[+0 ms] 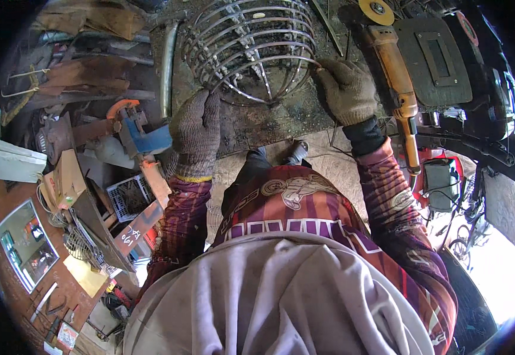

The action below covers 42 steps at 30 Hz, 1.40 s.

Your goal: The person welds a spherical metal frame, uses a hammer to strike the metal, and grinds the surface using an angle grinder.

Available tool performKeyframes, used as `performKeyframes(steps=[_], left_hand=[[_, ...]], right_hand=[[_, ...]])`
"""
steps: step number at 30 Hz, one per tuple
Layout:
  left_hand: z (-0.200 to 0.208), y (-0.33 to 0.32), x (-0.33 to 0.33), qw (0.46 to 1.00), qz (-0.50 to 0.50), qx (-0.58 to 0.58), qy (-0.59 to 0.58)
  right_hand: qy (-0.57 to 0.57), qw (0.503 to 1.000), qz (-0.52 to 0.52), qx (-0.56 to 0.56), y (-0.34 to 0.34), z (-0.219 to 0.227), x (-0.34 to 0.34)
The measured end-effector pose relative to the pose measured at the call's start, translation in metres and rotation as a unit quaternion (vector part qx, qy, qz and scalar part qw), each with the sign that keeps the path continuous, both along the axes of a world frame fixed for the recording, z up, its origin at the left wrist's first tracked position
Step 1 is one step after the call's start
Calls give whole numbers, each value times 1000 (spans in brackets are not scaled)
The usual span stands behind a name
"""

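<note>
A round cage [247, 41] of bent metal bars with rough weld seams lies on the dark worktop [257, 127] before me. Along its near side, a curved metal rod [269, 59] spans between my two gloved hands. My left hand [197, 127], in a grey-brown knitted glove, has its fingers closed at the rod's left end, beside the cage. At the right end, my right hand [347, 92] pinches the rod between thumb and fingers. Whether the rod is joined to the cage or only rests against it, I cannot tell.
Right of the cage lie an orange angle grinder [396, 77] with a yellow disc [377, 10] and a dark welding mask [435, 62]. A metal pipe [169, 68] lies on the left. Further left are a blue clamp-like tool [142, 139], a cardboard box [64, 180] and scrap metal.
</note>
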<state>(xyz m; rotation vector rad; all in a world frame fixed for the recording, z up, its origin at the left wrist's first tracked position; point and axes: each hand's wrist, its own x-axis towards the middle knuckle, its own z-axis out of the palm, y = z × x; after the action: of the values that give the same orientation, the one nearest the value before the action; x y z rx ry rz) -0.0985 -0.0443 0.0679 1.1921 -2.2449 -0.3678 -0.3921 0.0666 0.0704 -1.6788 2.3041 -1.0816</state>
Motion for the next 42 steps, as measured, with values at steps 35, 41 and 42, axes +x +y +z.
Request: performKeyframes(steps=[35,41,42], left_hand=[[-37,-10,30,994,-19,41,99],[7,5,-20,996,19,75,-42],[2,1,-13,996,27,71,-46]], right_hand=[[-24,874,-395,-283,220,58,-89],[-124,780,-563,-245,304,16,-227],[-178,812,-526,-177,306,7,-241]])
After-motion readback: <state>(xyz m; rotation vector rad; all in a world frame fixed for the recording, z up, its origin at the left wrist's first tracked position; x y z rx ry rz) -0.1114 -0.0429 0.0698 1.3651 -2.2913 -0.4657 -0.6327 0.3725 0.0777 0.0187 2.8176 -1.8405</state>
